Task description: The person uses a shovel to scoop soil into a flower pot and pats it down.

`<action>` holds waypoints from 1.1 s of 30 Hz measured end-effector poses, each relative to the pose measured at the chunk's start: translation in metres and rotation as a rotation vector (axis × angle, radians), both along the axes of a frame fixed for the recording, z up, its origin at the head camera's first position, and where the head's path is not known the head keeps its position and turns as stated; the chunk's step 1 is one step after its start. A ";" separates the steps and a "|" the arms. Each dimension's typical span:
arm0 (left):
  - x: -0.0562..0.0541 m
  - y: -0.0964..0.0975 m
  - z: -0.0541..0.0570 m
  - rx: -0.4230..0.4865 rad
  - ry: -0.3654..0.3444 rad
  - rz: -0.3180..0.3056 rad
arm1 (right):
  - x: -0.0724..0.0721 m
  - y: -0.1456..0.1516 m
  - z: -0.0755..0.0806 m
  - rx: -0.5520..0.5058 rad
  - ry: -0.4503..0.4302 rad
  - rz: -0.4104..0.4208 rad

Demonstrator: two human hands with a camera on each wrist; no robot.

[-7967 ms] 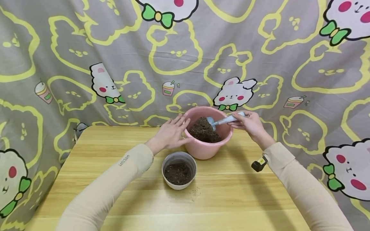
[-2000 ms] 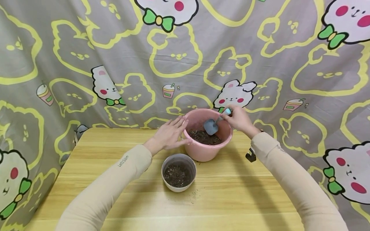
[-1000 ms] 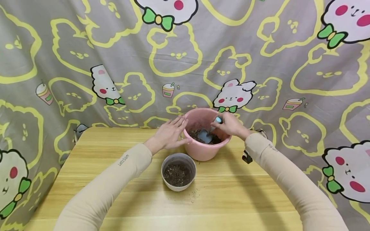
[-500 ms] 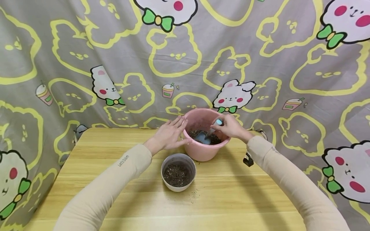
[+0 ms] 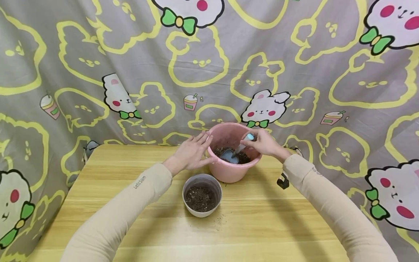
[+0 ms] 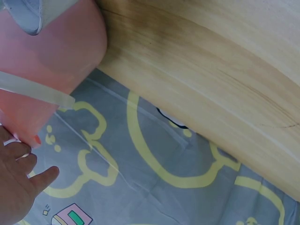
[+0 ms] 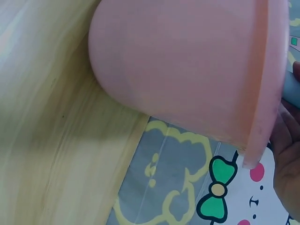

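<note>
At the back of the table stands a pink bucket with dark soil inside. My left hand rests at its left rim, fingers extended and thumb at the near side; the left wrist view shows that hand against the rim. Inside the bucket, my right hand grips the light blue handle of a small trowel, whose blade lies low on the soil. In the right wrist view the bucket wall hides most of the trowel handle. A whitish pot, partly filled with soil, stands in front.
Soil crumbs are scattered on the wooden table beside the pot. A grey patterned curtain hangs right behind the table's back edge. A dark clip-like piece hangs below the right cuff.
Eight seconds ago the trowel carried a heap of soil; two seconds ago its blade was raised and bare. Since then my right hand has lowered it into the bucket. The left hand stays put.
</note>
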State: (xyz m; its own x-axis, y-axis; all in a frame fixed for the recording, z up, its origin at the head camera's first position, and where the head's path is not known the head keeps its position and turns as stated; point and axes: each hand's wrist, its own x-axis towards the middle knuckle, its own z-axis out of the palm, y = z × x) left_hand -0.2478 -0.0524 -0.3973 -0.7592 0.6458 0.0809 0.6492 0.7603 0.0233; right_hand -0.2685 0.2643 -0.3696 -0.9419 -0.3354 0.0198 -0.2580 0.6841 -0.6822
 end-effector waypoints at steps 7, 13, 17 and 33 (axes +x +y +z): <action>0.002 0.002 0.002 -0.015 0.000 -0.001 | 0.002 0.001 0.006 -0.066 -0.029 -0.014; 0.001 0.002 0.001 -0.023 -0.017 0.008 | 0.001 -0.015 0.000 0.007 0.024 0.004; 0.000 0.002 -0.001 -0.025 -0.008 0.008 | 0.003 -0.018 -0.003 -0.001 0.000 -0.040; 0.000 -0.001 0.000 -0.040 0.014 0.004 | 0.009 0.001 -0.006 -0.289 -0.197 -0.098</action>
State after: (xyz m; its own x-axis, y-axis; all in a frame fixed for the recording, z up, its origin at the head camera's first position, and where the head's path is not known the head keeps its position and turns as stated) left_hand -0.2473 -0.0534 -0.3973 -0.7608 0.6456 0.0659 0.6462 0.7630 -0.0161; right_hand -0.2599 0.2650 -0.3760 -0.9645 -0.2500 -0.0846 -0.0448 0.4710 -0.8810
